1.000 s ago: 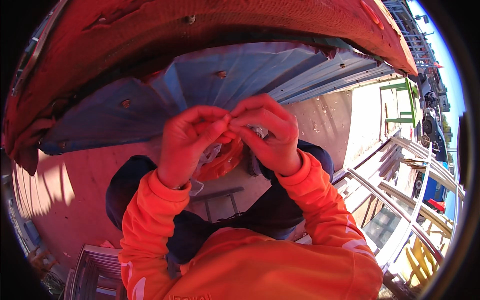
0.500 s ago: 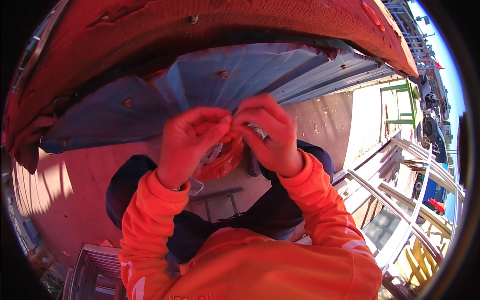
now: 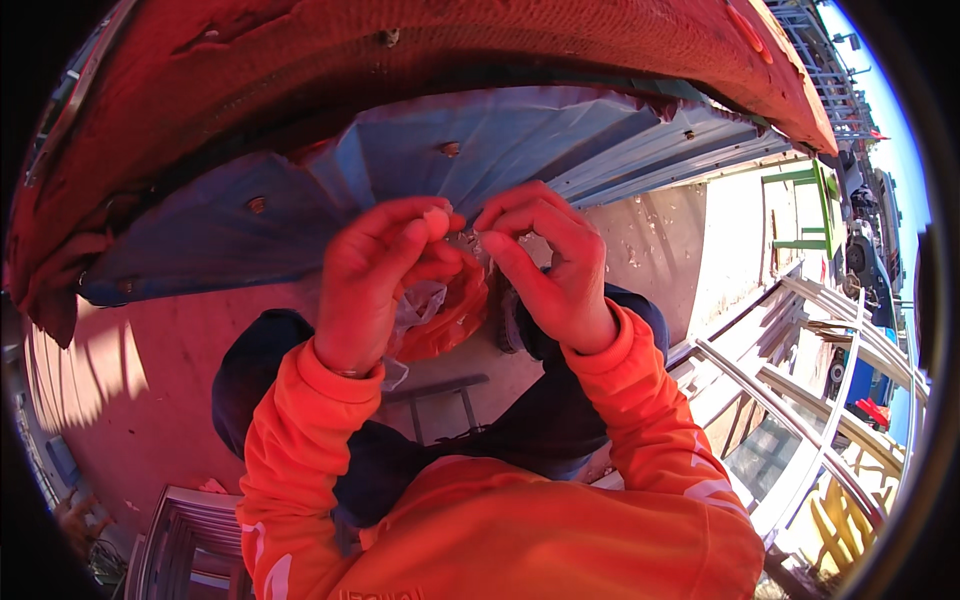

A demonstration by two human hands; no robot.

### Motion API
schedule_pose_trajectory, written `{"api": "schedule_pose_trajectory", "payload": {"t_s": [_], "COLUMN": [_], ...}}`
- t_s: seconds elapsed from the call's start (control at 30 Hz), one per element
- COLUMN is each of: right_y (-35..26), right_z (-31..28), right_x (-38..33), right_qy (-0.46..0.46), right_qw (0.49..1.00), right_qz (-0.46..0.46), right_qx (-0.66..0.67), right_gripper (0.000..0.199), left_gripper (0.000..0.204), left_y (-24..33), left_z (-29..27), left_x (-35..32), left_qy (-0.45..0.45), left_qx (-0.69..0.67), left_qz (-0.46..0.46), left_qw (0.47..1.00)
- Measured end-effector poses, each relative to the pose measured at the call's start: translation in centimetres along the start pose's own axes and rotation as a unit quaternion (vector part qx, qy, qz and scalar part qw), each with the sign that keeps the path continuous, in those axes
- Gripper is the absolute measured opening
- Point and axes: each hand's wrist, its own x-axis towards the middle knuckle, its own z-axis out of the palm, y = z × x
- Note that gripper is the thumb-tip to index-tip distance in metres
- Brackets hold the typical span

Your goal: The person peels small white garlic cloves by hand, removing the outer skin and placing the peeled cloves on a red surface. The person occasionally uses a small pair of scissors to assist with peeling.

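My left hand (image 3: 372,275) is closed in a pinch on a small pale rounded piece (image 3: 436,222), held up between thumb and fingertips. I cannot tell what kind of thing it is. Just to its right, my right hand (image 3: 555,262) has thumb and forefinger drawn together. Anything between those fingertips is too small to make out. Below both hands, between my knees, hangs or rests a red plastic bag (image 3: 445,325), with crumpled clear plastic (image 3: 412,312) beside it under my left hand.
Blue corrugated sheet metal (image 3: 480,140) with rusty bolts stands close ahead, beneath a thick red cover (image 3: 420,45). Pale metal frames (image 3: 800,390) lean at the right. A green stand (image 3: 825,205) is farther off. A slatted metal piece (image 3: 190,535) lies at the lower left.
My hands have moved apart from touching at the fingertips. The left has tilted up, showing the pale piece; the right has shifted slightly right.
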Motion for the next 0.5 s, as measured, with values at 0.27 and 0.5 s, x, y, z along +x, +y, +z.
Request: {"api": "schedule_pose_trajectory", "payload": {"t_s": [0.27, 0.5], "right_y": [-0.1, 0.4], "right_z": [1.3, 0.9], "right_x": [0.1, -0.2], "right_qy": [0.025, 0.001], "right_qw": [0.999, 1.000], "right_qz": [0.009, -0.011], "right_qx": [0.018, 0.003], "right_gripper": [0.026, 0.023], "left_gripper": [0.024, 0.025], "left_y": [-0.5, -0.2], "left_z": [0.3, 0.2], "left_x": [0.0, 0.0], "left_qy": [-0.028, -0.039], "left_qx": [0.035, 0.066], "left_qz": [-0.005, -0.025], "left_qw": [0.999, 0.997]}}
